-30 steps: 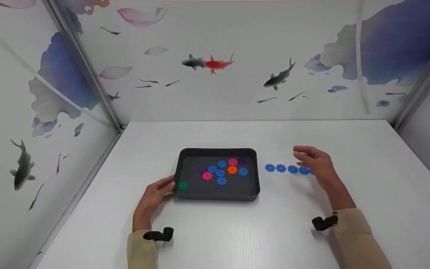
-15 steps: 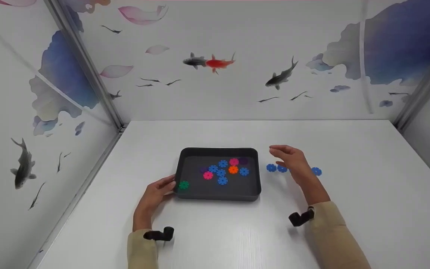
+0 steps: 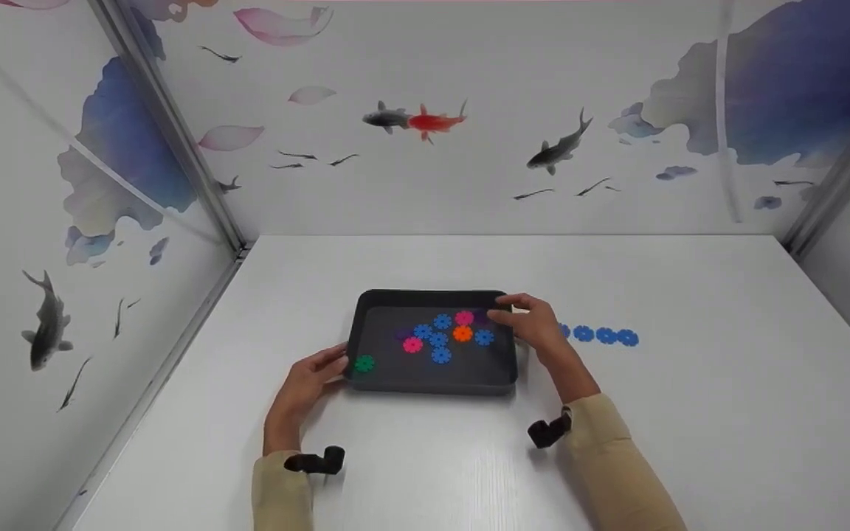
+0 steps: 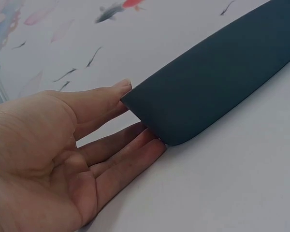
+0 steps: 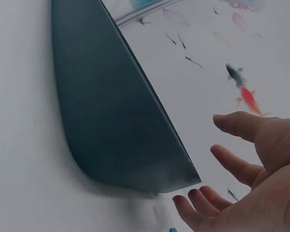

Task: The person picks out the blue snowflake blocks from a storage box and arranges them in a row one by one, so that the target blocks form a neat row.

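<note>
A dark grey rectangular tray (image 3: 395,377) holds several notched, flower-shaped plastic discs. Several are blue (image 3: 441,355), along with pink (image 3: 412,344), orange (image 3: 462,334), purple and green (image 3: 364,363) ones. At the tray's left side, my left hand (image 3: 308,382) holds it; in the left wrist view the thumb meets the rim and the other fingers touch the wall's lower edge. Over the right rim reaches my right hand (image 3: 539,324), fingers apart and nothing between them, close to a purple disc (image 3: 480,316). Right of the tray lies a row of blue discs (image 3: 606,335), partly hidden by that hand.
The white table (image 3: 425,457) is bounded by a back wall (image 3: 469,199) and side walls printed with fish and petals. Black wrist cameras (image 3: 547,432) sit on both sleeves. A blue disc (image 5: 173,230) just shows at the right wrist view's bottom edge.
My right hand has moved left from above the blue row to the tray's right rim, uncovering the row's right end. The left hand stays at the tray's left side.
</note>
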Tool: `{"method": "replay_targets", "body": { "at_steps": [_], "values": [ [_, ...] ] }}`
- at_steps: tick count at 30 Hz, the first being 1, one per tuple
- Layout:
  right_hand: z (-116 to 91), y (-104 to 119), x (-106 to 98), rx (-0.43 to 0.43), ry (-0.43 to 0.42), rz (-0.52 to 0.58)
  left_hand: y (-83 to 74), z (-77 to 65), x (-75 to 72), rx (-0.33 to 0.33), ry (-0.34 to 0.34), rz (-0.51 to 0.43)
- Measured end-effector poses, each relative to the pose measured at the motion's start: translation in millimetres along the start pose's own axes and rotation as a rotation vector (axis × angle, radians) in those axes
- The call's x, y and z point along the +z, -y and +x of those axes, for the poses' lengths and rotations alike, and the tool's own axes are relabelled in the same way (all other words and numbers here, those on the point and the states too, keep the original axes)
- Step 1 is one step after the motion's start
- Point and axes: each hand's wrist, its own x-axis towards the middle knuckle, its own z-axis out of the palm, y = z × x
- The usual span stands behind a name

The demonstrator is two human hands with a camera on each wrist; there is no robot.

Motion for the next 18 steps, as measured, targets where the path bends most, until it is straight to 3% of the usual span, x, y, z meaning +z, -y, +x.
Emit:
{"method": "replay_targets", "body": {
  "at_steps": [10, 18],
  "values": [
    [3, -4, 21, -0.005, -0.019, -0.096, 3.1, 1.9, -1.5, 0.01, -0.008, 0.007],
    [6, -13, 24, -0.046, -0.033, -0.129, 0.7, 0.2, 1.6, 0.0, -0.001, 0.014]
  ]
}}
